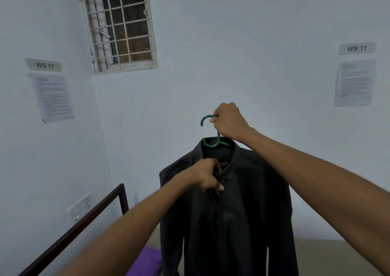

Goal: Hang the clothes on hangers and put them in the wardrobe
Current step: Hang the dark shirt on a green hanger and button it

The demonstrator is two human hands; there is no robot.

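Your right hand (229, 121) grips the green plastic hanger (213, 135) hook above; your left hand (205, 175) pinches the dark long-sleeved shirt (242, 212) placket below — garment hangs vertical.

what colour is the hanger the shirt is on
Green; the hanger shows best in the head view, above the dark shirt collar.

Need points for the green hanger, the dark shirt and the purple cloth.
green hanger (205, 118): head view, on the hook's curve.
dark shirt (242, 212): head view, on the chest front.
purple cloth (145, 263): head view, on its visible top, lower left of the shirt.
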